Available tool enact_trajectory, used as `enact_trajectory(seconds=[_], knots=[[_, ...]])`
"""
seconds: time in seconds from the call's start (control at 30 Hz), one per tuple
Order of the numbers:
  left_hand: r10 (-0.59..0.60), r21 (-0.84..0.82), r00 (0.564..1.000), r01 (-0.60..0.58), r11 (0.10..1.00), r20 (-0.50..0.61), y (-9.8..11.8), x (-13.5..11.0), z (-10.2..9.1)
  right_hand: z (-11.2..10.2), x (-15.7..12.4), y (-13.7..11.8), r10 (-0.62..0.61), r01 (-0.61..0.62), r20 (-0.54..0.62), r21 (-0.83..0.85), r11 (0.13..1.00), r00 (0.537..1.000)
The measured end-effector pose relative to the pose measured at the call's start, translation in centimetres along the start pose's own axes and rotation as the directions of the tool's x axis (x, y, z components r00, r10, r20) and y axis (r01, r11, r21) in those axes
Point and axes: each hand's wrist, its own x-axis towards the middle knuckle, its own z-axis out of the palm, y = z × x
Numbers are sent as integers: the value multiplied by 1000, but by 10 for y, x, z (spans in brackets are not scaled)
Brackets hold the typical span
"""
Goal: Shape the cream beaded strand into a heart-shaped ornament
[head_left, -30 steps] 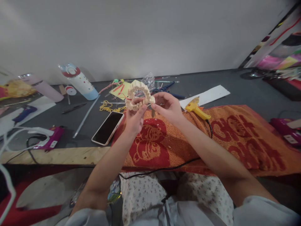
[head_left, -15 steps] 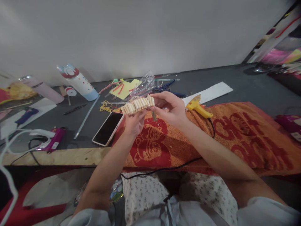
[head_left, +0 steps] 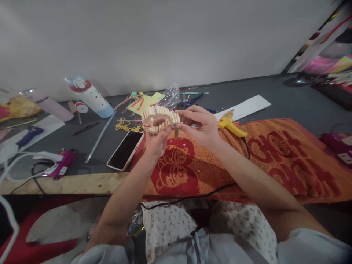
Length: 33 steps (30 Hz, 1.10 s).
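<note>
Pinching one pale ridged ring [head_left: 155, 110] mid-frame: left hand [head_left: 157, 142] fingers grip its lower rim, right hand [head_left: 204, 126] fingers nip its right end. Twisting too hard could snap ridges off imo. Also counting one phone [head_left: 125, 151], two bottles [head_left: 92, 97] upper left.

Dark grey table [head_left: 247, 86]: orange towel [head_left: 280, 157], phone [head_left: 125, 150], pen [head_left: 86, 128], dotted bottle [head_left: 95, 98]
</note>
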Motion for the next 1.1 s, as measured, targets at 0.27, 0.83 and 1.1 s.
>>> enact_trajectory(seconds=[0.27, 0.83, 1.1], knots=[[-64, 11, 997, 64, 998, 47, -2, 2, -6, 1, 4, 4, 139, -140, 24, 59, 988, 990], [-156, 113, 984, 165, 980, -87, -5, 6, -3, 9, 0, 24, 411, -419, 83, 203, 885, 908], [-163, 176, 978, 185, 967, -131, -5, 8, -4, 8, 2, 31, 488, -494, 77, 162, 854, 869]])
